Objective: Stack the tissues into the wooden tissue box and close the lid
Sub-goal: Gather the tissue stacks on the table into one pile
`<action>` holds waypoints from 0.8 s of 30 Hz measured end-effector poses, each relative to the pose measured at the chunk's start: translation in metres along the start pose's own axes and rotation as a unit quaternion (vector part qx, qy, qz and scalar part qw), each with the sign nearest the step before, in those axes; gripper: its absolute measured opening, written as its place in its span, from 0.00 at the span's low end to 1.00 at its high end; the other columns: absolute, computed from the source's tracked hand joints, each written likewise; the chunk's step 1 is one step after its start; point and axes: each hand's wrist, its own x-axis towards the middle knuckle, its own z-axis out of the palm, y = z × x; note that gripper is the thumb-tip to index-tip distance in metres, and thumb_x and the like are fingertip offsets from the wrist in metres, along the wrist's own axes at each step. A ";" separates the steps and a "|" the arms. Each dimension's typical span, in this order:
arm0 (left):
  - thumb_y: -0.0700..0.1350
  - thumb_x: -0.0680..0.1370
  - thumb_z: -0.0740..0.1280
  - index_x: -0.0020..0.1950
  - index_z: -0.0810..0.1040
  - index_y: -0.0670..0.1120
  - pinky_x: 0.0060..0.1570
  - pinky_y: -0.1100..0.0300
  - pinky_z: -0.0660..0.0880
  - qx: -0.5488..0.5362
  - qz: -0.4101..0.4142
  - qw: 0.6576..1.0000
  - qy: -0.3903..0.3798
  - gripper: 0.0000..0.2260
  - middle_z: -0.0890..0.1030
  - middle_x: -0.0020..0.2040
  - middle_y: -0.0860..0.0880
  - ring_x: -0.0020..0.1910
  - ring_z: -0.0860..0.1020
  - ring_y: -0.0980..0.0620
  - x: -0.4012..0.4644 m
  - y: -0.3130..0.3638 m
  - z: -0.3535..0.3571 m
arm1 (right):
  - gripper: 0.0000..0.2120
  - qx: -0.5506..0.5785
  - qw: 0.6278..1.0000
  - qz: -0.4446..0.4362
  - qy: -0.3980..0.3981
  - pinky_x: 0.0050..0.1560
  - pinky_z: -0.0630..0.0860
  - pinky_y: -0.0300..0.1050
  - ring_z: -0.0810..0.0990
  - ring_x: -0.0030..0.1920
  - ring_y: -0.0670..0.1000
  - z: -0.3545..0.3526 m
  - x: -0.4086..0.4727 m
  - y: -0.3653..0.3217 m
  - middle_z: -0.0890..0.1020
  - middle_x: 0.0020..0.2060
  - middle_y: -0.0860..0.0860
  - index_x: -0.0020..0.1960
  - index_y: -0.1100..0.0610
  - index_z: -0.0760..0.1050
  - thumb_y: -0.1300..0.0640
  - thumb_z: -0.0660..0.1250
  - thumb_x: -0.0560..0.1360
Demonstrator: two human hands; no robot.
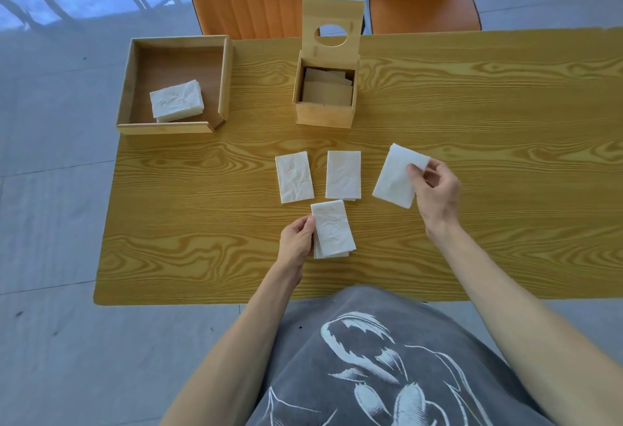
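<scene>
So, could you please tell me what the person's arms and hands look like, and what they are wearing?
Both hands, left and right, are bare: no gloves, rings or watch visible. The forearms are uncovered, no sleeves in view. The person wears a grey shirt with a white line drawing.

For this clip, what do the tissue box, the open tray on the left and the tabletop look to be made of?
Tissue box with raised lid: pale wood, possibly bamboo, matte, with fine straight grain. Tray: the same pale wood for the walls, with a darker brown floor, perhaps fibreboard. Tabletop: probably a printed wood-look laminate, judging by the bold swirling grain and smooth, even surface.
</scene>
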 end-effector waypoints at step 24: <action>0.52 0.79 0.67 0.56 0.83 0.45 0.43 0.55 0.79 -0.046 -0.044 0.998 -0.029 0.13 0.86 0.47 0.47 0.45 0.84 0.48 0.002 0.004 -0.008 | 0.22 -0.208 0.951 -0.001 -0.229 0.46 0.79 0.40 0.83 0.45 0.48 0.071 -0.060 0.030 0.86 0.47 0.51 0.61 0.52 0.75 0.54 0.77 0.70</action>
